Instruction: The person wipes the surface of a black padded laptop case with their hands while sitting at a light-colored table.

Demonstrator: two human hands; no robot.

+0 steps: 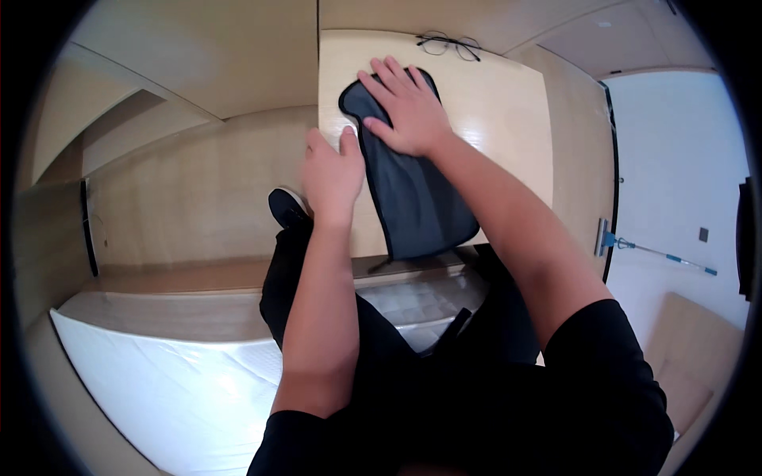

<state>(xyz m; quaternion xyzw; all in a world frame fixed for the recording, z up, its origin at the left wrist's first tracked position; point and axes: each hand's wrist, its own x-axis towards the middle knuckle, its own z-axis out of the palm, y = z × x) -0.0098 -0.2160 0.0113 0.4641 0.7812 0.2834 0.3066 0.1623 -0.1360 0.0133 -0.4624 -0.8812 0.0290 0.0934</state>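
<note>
A dark grey fabric piece with black edging lies flat on a pale wooden tabletop. Its far end is narrow and rounded, and its near end reaches the table's front edge. My right hand rests on the far part of the fabric, fingers spread and palm down. Just beyond the fabric's left edge is my left hand, its thumb and bent index finger apart and nothing visible between them. Whether its fingertips touch the table I cannot tell.
Thin-framed glasses lie at the table's far edge. A wooden cabinet wall rises at the far left. Behind me to the left is a white mattress. On the right, a blue-handled mop lies on white flooring.
</note>
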